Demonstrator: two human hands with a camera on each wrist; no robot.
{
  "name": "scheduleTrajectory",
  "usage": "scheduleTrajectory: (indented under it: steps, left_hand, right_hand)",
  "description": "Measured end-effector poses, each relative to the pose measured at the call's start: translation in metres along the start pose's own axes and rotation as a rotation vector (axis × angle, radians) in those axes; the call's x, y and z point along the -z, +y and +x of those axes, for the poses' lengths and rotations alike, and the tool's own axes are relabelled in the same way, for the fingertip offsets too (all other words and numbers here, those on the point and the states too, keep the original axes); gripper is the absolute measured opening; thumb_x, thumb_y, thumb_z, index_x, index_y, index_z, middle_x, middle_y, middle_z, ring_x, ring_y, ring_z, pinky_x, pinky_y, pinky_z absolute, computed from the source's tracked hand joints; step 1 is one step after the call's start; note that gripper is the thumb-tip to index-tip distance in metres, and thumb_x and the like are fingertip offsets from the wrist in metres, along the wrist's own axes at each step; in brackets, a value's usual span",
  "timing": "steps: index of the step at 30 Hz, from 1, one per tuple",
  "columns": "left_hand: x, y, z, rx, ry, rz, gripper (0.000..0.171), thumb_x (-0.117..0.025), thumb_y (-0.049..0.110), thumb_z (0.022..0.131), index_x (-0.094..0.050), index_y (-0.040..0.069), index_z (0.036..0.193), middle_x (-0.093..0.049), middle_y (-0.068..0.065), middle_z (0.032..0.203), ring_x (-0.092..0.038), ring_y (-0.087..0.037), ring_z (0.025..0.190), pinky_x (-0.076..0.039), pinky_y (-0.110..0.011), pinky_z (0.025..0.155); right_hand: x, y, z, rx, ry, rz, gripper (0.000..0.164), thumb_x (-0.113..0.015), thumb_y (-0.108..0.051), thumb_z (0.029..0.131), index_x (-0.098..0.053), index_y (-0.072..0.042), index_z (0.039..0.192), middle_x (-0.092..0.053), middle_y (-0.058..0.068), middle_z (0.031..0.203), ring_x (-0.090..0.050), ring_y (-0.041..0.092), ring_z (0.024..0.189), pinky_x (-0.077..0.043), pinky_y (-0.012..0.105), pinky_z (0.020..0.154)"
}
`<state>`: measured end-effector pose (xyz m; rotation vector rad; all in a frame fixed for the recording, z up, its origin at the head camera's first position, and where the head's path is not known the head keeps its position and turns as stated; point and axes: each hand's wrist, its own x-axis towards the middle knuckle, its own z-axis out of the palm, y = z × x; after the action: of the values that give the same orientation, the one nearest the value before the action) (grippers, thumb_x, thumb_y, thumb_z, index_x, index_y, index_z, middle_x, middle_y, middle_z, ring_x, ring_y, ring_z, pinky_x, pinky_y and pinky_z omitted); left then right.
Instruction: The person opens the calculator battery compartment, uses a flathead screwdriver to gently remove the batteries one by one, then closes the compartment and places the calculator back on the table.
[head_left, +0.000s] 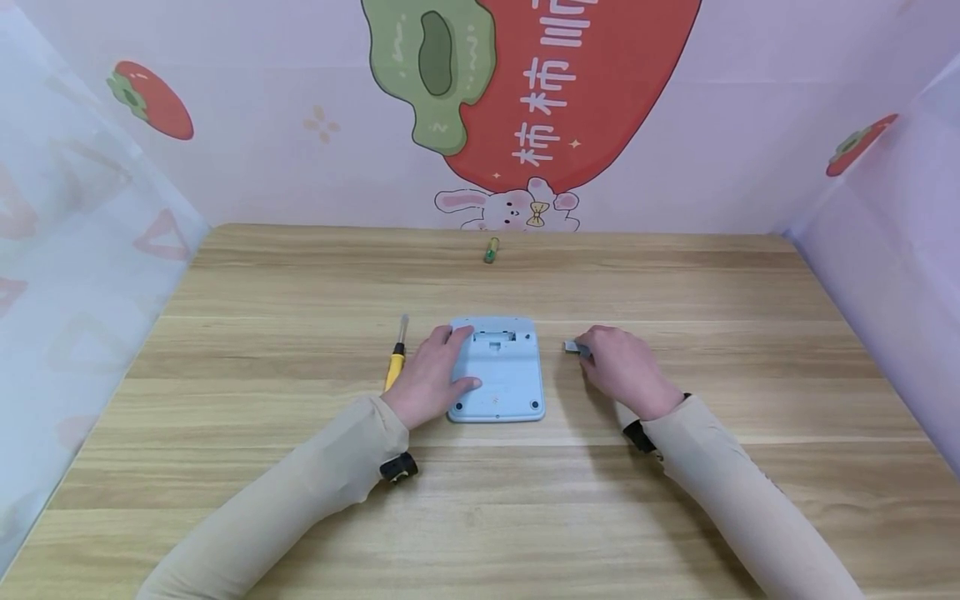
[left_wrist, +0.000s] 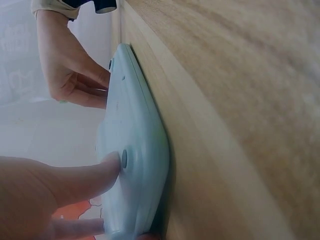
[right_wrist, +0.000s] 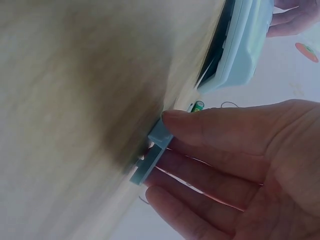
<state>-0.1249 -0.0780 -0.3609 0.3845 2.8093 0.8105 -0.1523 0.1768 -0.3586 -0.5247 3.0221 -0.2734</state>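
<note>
A light blue calculator (head_left: 506,375) lies face down on the table, its battery compartment (head_left: 495,337) uncovered near the far end. My left hand (head_left: 429,373) grips the calculator's left side, thumb and a fingertip on its back. To the right of it, my right hand (head_left: 624,368) pinches a small blue battery cover (right_wrist: 161,134) between thumb and fingers, close over the wood. The cover's clip edge points away from the palm in the right wrist view. Just left of my left hand lies a screwdriver (head_left: 396,362) with a yellow and black handle, partly hidden by that hand.
A small green battery (head_left: 491,250) lies near the table's back edge. The wood-grain table (head_left: 495,517) meets a printed back wall (head_left: 300,167), with pale sheets (head_left: 75,250) hanging at both sides.
</note>
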Motion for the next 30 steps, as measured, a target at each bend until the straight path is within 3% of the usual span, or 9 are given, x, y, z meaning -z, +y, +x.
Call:
scheduleTrajectory:
  steps: [12, 19, 25, 30]
  left_hand:
    - [0.000, 0.000, 0.001, 0.007, -0.007, -0.006, 0.066, -0.067, 0.023, 0.085, -0.036, 0.009, 0.141, -0.037, -0.021, 0.141, -0.043, -0.035, 0.125, -0.038, -0.047, 0.104]
    - [0.000, 0.000, 0.002, 0.008, -0.001, -0.008, 0.066, -0.067, 0.023, 0.084, -0.036, 0.009, 0.141, -0.037, -0.021, 0.141, -0.044, -0.035, 0.125, -0.038, -0.047, 0.103]
    - [0.000, 0.001, 0.002, 0.008, -0.005, -0.011, 0.067, -0.067, 0.024, 0.085, -0.035, 0.009, 0.141, -0.036, -0.021, 0.142, -0.043, -0.035, 0.126, -0.038, -0.047, 0.104]
    - [0.000, 0.000, 0.002, 0.011, -0.008, -0.011, 0.067, -0.067, 0.024, 0.085, -0.035, 0.009, 0.141, -0.035, -0.021, 0.142, -0.043, -0.035, 0.126, -0.038, -0.047, 0.104]
  right_hand:
    - [0.001, -0.002, 0.002, 0.006, 0.004, 0.011, 0.015, -0.063, -0.003, 0.082, -0.071, -0.001, 0.094, -0.069, 0.012, 0.092, -0.055, 0.017, 0.069, -0.049, 0.035, 0.062]
    - [0.004, -0.007, 0.003, 0.024, 0.029, 0.021, 0.015, -0.062, -0.002, 0.082, -0.071, -0.002, 0.094, -0.069, 0.012, 0.094, -0.060, 0.019, 0.076, -0.052, 0.037, 0.066]
    - [0.006, -0.009, 0.005, 0.045, 0.042, 0.008, 0.013, -0.059, -0.001, 0.083, -0.070, -0.002, 0.089, -0.068, 0.010, 0.090, -0.053, 0.016, 0.068, -0.047, 0.030, 0.059]
    - [0.009, -0.012, 0.004, 0.076, 0.070, 0.006, 0.014, -0.058, -0.001, 0.084, -0.070, -0.002, 0.090, -0.069, 0.011, 0.092, -0.060, 0.018, 0.074, -0.051, 0.034, 0.062]
